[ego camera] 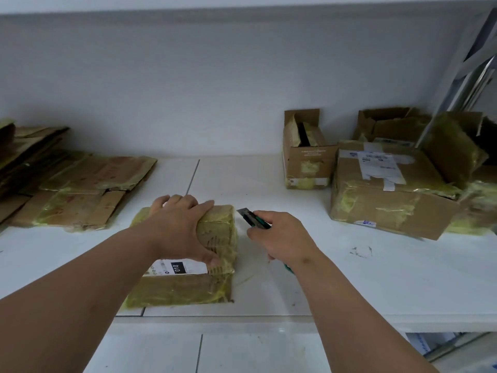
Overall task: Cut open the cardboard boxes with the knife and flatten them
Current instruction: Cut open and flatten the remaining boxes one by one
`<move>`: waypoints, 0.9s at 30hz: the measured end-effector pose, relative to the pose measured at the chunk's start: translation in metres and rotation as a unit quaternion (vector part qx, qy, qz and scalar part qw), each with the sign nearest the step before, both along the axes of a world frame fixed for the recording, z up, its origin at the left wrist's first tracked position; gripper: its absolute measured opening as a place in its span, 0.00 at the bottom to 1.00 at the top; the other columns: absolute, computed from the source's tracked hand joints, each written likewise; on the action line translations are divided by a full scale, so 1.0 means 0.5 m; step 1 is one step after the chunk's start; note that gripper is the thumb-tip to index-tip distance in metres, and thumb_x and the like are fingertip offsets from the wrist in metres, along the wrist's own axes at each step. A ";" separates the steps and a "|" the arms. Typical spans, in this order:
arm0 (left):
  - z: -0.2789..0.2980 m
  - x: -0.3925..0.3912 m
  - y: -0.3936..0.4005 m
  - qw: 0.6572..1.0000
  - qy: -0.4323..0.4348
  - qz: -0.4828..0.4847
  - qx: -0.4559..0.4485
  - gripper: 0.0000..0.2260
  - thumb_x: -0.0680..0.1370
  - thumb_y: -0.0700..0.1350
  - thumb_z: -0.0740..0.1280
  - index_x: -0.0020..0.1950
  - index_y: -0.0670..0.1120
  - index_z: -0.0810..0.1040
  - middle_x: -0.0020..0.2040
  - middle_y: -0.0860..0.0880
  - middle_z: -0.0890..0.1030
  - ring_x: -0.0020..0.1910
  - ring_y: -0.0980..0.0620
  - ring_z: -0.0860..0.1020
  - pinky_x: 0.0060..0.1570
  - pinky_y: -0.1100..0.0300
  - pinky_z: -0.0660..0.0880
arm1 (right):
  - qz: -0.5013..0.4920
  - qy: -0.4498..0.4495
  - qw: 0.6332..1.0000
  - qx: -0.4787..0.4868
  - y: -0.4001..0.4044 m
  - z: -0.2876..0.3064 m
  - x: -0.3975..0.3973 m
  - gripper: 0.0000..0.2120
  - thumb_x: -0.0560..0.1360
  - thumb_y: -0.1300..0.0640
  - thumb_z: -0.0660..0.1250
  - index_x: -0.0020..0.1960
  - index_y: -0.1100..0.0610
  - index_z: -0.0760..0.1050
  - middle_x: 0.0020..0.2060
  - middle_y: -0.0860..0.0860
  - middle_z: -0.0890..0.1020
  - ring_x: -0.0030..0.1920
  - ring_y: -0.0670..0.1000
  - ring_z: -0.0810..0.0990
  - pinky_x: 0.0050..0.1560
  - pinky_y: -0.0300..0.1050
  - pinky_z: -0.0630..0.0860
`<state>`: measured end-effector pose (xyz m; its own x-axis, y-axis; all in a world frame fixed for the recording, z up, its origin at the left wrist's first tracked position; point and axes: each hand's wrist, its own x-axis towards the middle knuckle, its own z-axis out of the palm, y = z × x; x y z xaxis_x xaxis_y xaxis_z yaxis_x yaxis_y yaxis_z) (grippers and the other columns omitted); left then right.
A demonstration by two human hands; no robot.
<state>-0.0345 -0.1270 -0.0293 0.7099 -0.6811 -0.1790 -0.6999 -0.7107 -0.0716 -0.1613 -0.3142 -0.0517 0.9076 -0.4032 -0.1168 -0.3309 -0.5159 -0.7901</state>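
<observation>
Both our forearms came in from the bottom edge. Our left hand (178, 228) lay palm-down on the taped box (188, 261), fingers curled over its far edge, thumb pressed on the top near the white shipping label (176, 267). Box sat at the front of the white bench (349, 278), shallow rectangular cardboard, wrapped in wrinkled yellowish glossy tape.

Our right hand (282, 238) gripped the knife (252, 218) just right of the box, apart from it. Green handle, dark segmented blade out and pointing up-left toward the box's far right corner; blade not touching cardboard.

Flattened cardboard stack (72, 189) lay far left on the bench, same yellowish tape, creased flaps. Far right, well apart from the hands: a small upright open box (306, 160), a large closed box (387, 192) with white labels and crumpled tape, and torn open boxes (430, 130) behind it. Plain white wall behind the bench; smooth bench surface with a few scuff marks (361, 251).
</observation>
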 end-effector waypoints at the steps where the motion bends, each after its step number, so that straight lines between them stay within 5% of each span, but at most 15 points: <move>1: -0.001 -0.002 0.001 1.000 -0.009 0.000 -0.005 0.62 0.47 0.86 0.51 0.78 0.61 0.49 0.70 0.55 0.64 0.72 0.51 0.59 0.75 0.47 0.45 | 0.010 0.006 1.000 -0.010 -0.001 0.004 0.000 0.10 0.75 0.53 0.65 0.55 0.45 0.80 0.42 0.50 0.83 0.31 0.53 0.80 0.46 0.53 0.82; 11: 0.003 -0.018 -0.001 0.999 -0.035 0.014 -0.012 0.60 0.47 0.85 0.49 0.77 0.62 0.52 0.69 0.56 0.65 0.71 0.53 0.61 0.75 0.46 0.44 | 0.053 0.086 0.990 -0.097 0.006 0.034 0.032 0.05 0.75 0.54 0.64 0.43 0.52 0.76 0.33 0.49 0.77 0.34 0.55 0.82 0.40 0.47 0.78; 16: -0.003 -0.018 -0.002 0.999 -0.038 0.020 -0.012 0.61 0.45 0.85 0.48 0.77 0.63 0.51 0.69 0.57 0.65 0.72 0.53 0.61 0.75 0.46 0.44 | 0.059 0.121 0.981 -0.143 0.022 0.050 0.050 0.04 0.73 0.58 0.63 0.43 0.52 0.77 0.36 0.50 0.80 0.42 0.55 0.85 0.39 0.44 0.76; 21: -0.005 -0.018 -0.002 0.999 -0.043 0.030 -0.010 0.56 0.53 0.83 0.59 0.77 0.63 0.51 0.70 0.57 0.65 0.72 0.52 0.61 0.75 0.46 0.46 | 0.107 0.141 0.964 -0.197 0.028 0.068 0.034 0.09 0.73 0.59 0.62 0.48 0.50 0.78 0.43 0.50 0.83 0.40 0.53 0.85 0.37 0.42 0.74; 27: -0.003 -0.024 0.000 0.998 -0.033 0.043 -0.011 0.61 0.48 0.85 0.55 0.78 0.63 0.50 0.71 0.57 0.64 0.73 0.53 0.60 0.75 0.47 0.45 | 0.166 0.150 0.965 -0.135 0.026 0.083 -0.013 0.09 0.75 0.58 0.63 0.50 0.49 0.80 0.34 0.48 0.78 0.33 0.55 0.82 0.42 0.47 0.79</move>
<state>-0.0463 -0.1272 -0.0308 0.7754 -0.6208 -0.1154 -0.6308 -0.7697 -0.0983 -0.1677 -0.3013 -0.0104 0.9340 -0.1475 -0.3255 -0.3040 -0.8067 -0.5068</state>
